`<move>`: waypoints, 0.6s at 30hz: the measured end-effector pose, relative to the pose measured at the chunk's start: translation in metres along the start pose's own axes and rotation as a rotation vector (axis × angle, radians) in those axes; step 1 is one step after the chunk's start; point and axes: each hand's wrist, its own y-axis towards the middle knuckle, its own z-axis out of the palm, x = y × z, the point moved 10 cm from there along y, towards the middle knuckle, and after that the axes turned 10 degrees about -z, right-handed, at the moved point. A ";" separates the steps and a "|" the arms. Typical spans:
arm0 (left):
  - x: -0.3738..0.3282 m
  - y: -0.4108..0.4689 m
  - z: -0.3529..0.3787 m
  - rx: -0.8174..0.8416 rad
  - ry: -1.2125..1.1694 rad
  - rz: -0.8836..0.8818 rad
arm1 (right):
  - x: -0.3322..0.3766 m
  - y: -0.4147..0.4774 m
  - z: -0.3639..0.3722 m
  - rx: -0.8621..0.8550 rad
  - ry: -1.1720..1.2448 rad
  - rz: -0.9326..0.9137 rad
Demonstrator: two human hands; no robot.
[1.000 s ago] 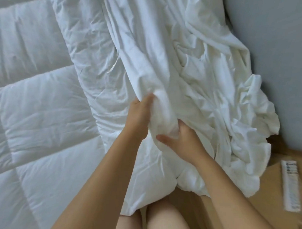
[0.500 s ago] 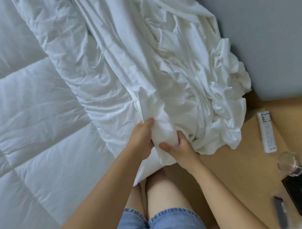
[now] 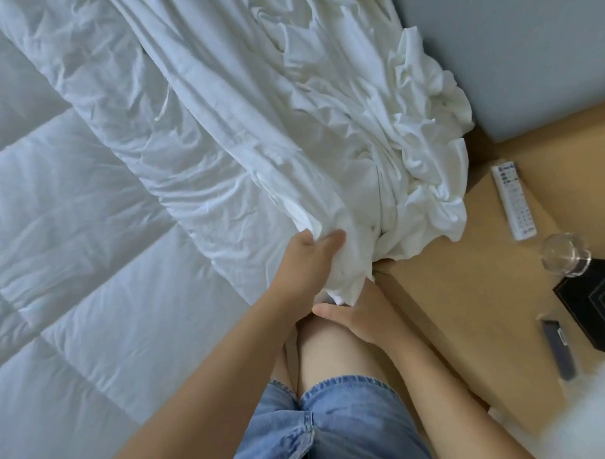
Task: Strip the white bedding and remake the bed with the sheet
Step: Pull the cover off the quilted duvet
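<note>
Gripping sheet (image 3: 325, 142): left hand (image 3: 305, 260); right hand (image 3: 364, 318)

Head camera, steep downward, close over bed (image 3: 89, 257).

Left hand (image 3: 307, 260) grips the sheet (image 3: 326, 159); right hand (image 3: 364, 316), at its 5 o'clock, clutches the same bunch, both forearms bare.

Grey-blue wall (image 3: 528, 49), light wooden bedside table (image 3: 468, 292) beside it, white remote (image 3: 514, 201), clear glass (image 3: 562, 258) and black box (image 3: 602, 301) on top
</note>
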 end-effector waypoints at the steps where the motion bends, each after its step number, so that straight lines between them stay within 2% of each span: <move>1: -0.001 0.000 0.002 0.039 -0.133 -0.020 | -0.003 -0.006 -0.010 -0.132 0.040 0.017; 3: -0.002 -0.001 0.001 0.092 -0.361 -0.018 | -0.005 -0.017 -0.043 -0.404 0.089 0.039; 5: -0.001 -0.008 0.003 0.153 -0.258 0.058 | 0.018 -0.018 -0.067 -0.482 0.088 -0.066; 8: 0.027 -0.031 0.037 0.349 0.159 0.091 | 0.032 -0.020 -0.083 -0.417 0.012 -0.083; 9: 0.033 -0.034 0.042 0.317 0.288 0.133 | 0.027 -0.024 -0.085 -0.401 0.049 -0.036; 12: 0.023 -0.045 0.039 0.037 0.626 0.342 | 0.019 -0.042 -0.088 -0.378 0.108 0.016; 15: 0.010 -0.067 0.045 -0.086 0.758 0.496 | 0.017 -0.055 -0.080 -0.376 0.167 0.080; 18: 0.024 -0.092 0.068 0.030 0.758 0.560 | 0.012 -0.061 -0.043 -0.158 0.355 0.303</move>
